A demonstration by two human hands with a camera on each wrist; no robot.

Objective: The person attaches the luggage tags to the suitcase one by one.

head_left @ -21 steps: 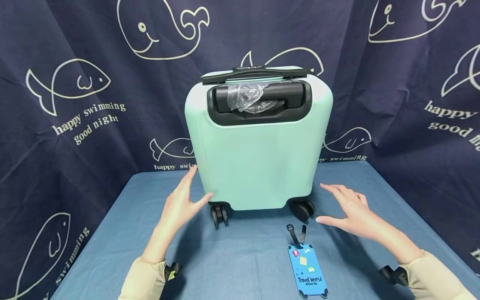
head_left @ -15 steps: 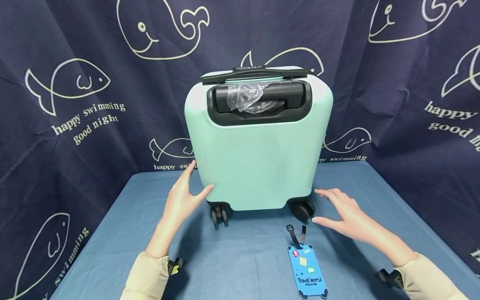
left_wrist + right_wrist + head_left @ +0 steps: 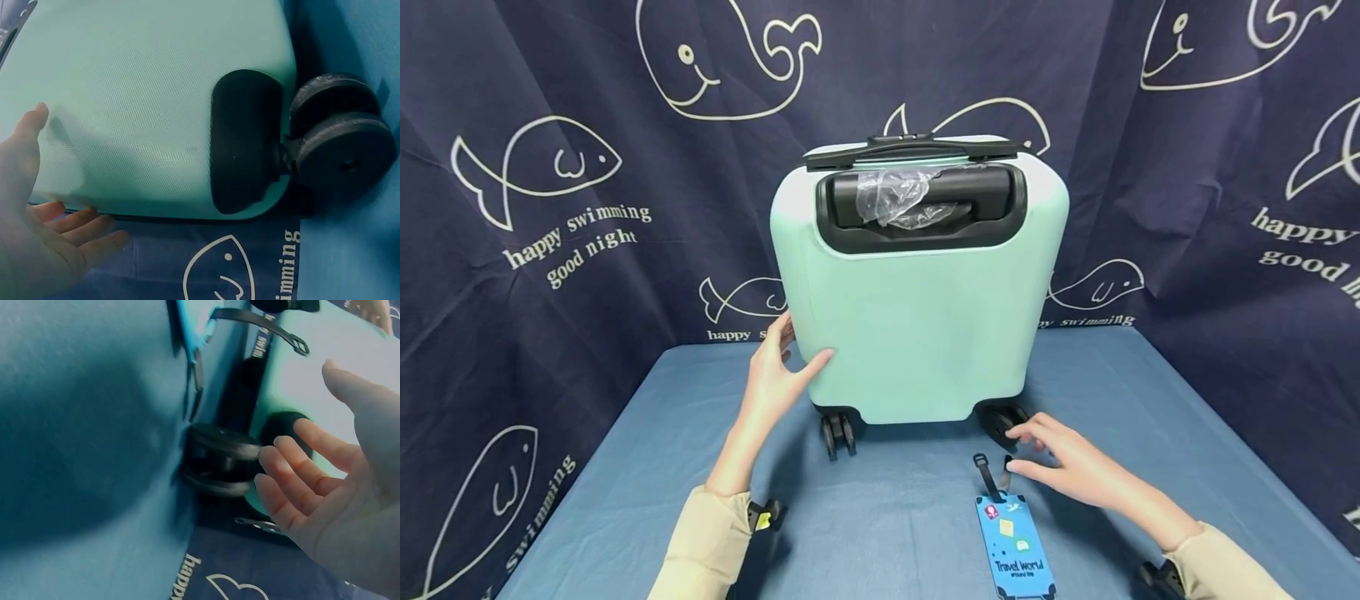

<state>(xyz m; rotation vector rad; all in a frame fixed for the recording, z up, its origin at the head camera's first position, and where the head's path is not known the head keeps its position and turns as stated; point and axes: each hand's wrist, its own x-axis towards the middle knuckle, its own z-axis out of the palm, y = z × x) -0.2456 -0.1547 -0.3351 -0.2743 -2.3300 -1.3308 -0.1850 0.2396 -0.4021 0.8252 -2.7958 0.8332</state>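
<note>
A mint-green suitcase [image 3: 917, 325] stands upright on its black wheels, its black handles at the top. My left hand [image 3: 771, 383] is at its lower left side, thumb before the front face and fingers along the side edge. In the left wrist view the thumb of this hand [image 3: 44, 244] looks slightly off the shell; firm contact cannot be told. A blue luggage tag [image 3: 1018, 546] lies flat in front, its black strap [image 3: 987, 477] pointing toward the suitcase. My right hand [image 3: 1071, 467] hovers at the strap's end with fingers loosely bent and nothing between them.
Clear plastic film [image 3: 895, 196] wraps the recessed pull handle. The suitcase's right wheel [image 3: 1000, 423] is just behind my right hand. A blue cloth [image 3: 880, 525] covers the table, and a navy curtain [image 3: 700, 217] with whale drawings hangs behind.
My left hand has moved up and inward to the suitcase's side. My right hand has come down and left, from beside the right wheel to the tag's strap. Suitcase and tag stay put.
</note>
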